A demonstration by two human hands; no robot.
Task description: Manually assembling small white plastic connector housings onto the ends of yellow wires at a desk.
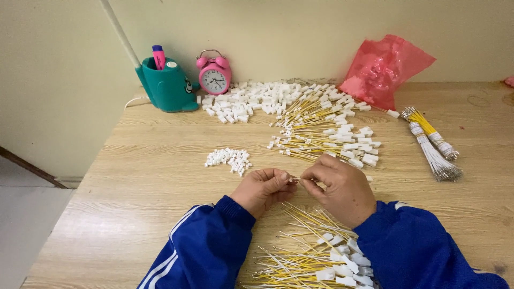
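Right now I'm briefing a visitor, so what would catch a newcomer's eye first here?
The pink alarm clock and crumpled red plastic bag stand out against the back wall. Between them lies a heap of white connector housings and yellow wires. At centre, left hand and right hand pinch one wire together.

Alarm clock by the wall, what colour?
Pink alarm clock with a white dial, seen in the head view, beside the teal pen holder.
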